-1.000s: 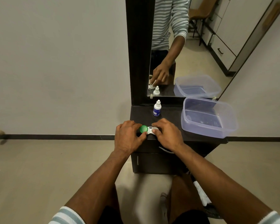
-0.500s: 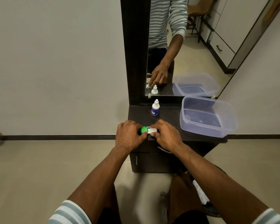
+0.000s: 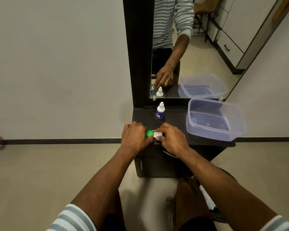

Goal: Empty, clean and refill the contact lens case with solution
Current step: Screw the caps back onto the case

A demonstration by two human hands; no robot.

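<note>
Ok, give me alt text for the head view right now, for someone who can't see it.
Both hands hold a contact lens case at the front edge of a dark vanity top: the left hand grips the green cap, the right hand the white end. Behind stands a small solution bottle; a clear plastic tub sits to the right.

1. One contact lens case (image 3: 154, 134), held between both grips, with one green cap (image 3: 149, 133) and one white cap (image 3: 158, 134).
2. Two hands: left grip (image 3: 134, 136) on the green side, right grip (image 3: 171, 139) on the white side.
3. One solution bottle (image 3: 160, 111), just beyond the grips.
4. One clear plastic tub (image 3: 214, 120), off to the right grip's side.
5. One bench (image 3: 173, 117) under all of it.
</note>
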